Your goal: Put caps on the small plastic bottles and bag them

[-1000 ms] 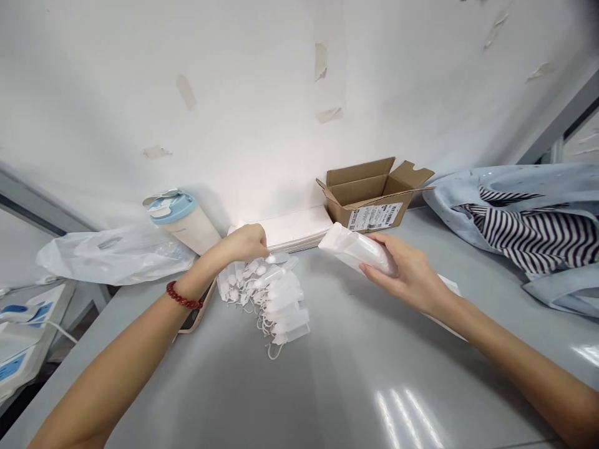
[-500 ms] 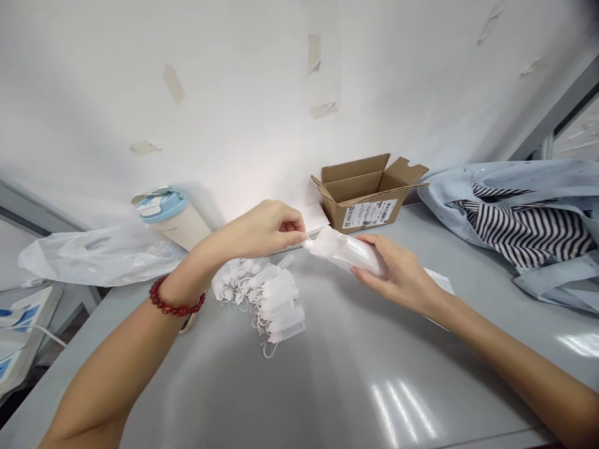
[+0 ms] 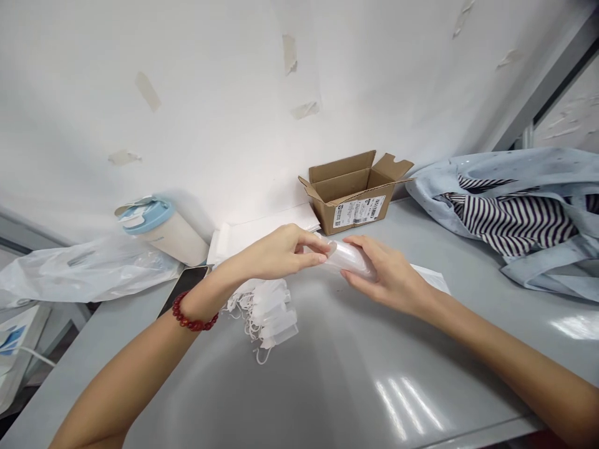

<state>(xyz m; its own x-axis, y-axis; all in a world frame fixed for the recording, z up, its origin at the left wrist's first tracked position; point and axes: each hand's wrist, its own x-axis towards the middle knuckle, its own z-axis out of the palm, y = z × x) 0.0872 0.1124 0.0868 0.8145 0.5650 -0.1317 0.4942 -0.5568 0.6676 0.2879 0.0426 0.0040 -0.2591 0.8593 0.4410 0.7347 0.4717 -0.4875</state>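
My right hand (image 3: 386,274) is wrapped round a small clear plastic bag (image 3: 349,258) holding white contents, held a little above the grey table (image 3: 355,374). My left hand (image 3: 281,252), with a red bead bracelet on its wrist, pinches the bag's open left end with thumb and fingers. Just below my left hand lies a pile of small white plastic pieces with cords (image 3: 269,308). A flat stack of white bags or sheets (image 3: 262,231) rests against the wall behind the hands.
An open cardboard box (image 3: 353,193) stands at the back by the wall. A cup with a blue lid (image 3: 159,227) and a crumpled plastic bag (image 3: 84,271) lie at the left, beside a dark phone (image 3: 182,287). Blue and striped clothing (image 3: 510,212) covers the right.
My left hand rose from the pile of white pieces and moved right to the mouth of the bag in my right hand. Both hands have drawn closer together.
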